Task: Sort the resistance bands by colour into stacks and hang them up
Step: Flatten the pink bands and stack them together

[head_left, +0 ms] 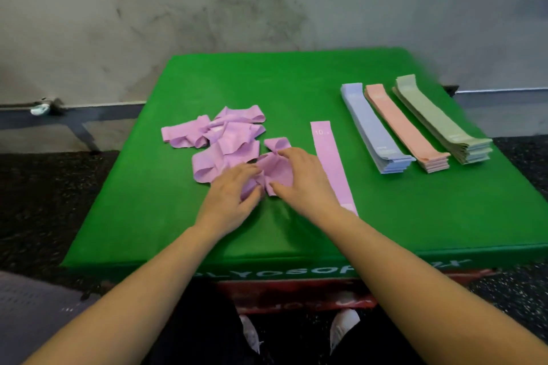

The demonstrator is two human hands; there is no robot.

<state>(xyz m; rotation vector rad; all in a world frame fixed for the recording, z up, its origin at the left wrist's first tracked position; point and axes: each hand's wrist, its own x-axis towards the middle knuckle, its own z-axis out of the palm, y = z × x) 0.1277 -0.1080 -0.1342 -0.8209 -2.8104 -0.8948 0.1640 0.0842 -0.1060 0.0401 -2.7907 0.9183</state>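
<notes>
Both hands are down in the purple pile (219, 139) now, working one crumpled purple band (274, 170) at its near edge. The left hand (229, 198) has its fingers curled into the folds on one side; the right hand (302, 178) lies over the other side with the thumb tucked under the fabric, so both are gripping the same band.

Three colours look finished: a blue stack (373, 130), a pink stack (406, 130) and a green stack (441, 121) lie side by side at the right of the green surface (296, 80), neat and flat. Just beside the right hand, one flat purple band (333, 166) lies straight, the start of the fourth stack.

So this is the last colour, by my reading, and the step in hand is untangling.

Next move calls for pulling this band free of its neighbours, smoothing it flat along its length, then laying it squarely on the flat purple one. The cloth is limp and twisted, so it may drag others along. Hanging is not yet begun; no hooks are in view.
</notes>
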